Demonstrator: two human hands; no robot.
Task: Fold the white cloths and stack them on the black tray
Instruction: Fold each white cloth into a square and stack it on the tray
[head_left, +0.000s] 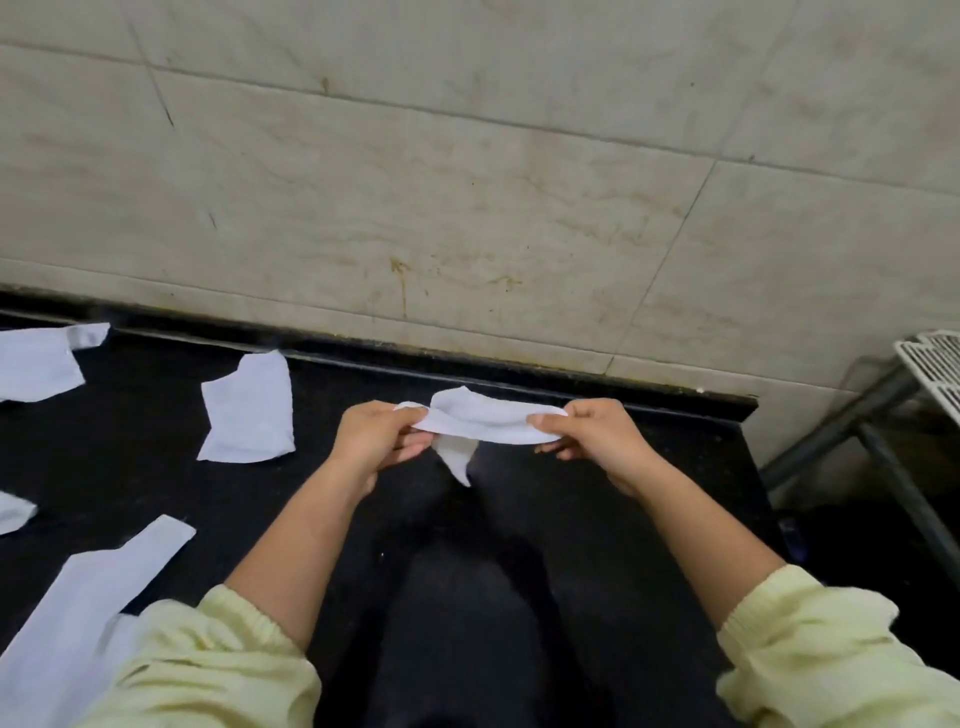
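Where left hand and right hand pinch, cloth ends hide.

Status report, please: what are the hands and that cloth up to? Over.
One white cloth stretched between left hand and right hand, each pinching an end, above the black counter. Several loose cloths lie leftward. Nothing in the way.

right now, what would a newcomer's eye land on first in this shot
First, the white cloth stretched in mid-air at the centre, pinched at one end by the left hand and at the other by the right hand. Next, the loose white cloths scattered on the left of the black surface, stark against it. Behind everything rises a stained tiled wall.
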